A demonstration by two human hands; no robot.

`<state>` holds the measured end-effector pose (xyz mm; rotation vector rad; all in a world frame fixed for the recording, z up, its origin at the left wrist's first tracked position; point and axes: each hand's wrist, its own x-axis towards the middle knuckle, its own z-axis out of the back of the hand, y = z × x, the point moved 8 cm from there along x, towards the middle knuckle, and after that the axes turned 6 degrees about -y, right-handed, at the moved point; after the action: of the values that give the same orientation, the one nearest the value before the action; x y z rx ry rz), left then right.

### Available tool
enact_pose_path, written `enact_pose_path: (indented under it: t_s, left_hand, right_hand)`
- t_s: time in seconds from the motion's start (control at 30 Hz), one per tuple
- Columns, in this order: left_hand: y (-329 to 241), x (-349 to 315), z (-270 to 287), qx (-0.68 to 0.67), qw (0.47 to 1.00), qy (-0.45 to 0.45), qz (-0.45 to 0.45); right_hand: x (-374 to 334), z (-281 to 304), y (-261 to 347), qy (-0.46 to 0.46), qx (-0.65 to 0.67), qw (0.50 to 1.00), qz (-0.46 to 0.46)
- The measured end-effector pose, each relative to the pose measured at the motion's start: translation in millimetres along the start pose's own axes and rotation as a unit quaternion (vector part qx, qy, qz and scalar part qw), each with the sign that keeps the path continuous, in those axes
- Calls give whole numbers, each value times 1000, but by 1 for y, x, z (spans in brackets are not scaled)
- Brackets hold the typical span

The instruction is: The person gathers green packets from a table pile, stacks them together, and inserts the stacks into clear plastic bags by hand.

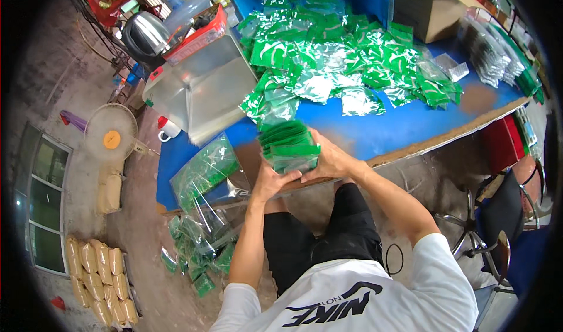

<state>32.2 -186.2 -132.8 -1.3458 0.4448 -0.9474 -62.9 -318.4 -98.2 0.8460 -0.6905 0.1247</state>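
Note:
Between my two hands, over the front edge of the blue table (404, 126), is a thick stack of green packets (287, 141). My left hand (271, 182) grips its left and lower side, fingers closed. From the right, my right hand (329, 156) presses against it, with both thumbs near each other at the bottom. Beyond the stack spreads a large heap of loose green and silver packets (346, 56). To the left of my left hand lies a large clear plastic bag (205, 170) with green showing in it, partly hanging over the edge.
A metal tray (205, 97) with clear sheets stands left of the heap, near a white cup (169, 129) and a kettle (143, 34). A cardboard box (434, 12) is at the back right. Bagged green packets (202, 282) lie on the floor; a chair (498, 209) stands right.

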Motion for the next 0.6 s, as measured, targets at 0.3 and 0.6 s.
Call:
enact_pose_path:
  t_s: [0.3, 0.6]
  left_hand:
    - [4, -3, 6, -136, 986, -98, -8]
    - [9, -7, 0, -171, 970, -175, -16]
  right_hand:
    - [-8, -5, 3, 39, 16, 999, -30]
    - [-7, -5, -7, 41, -38, 997, -51]
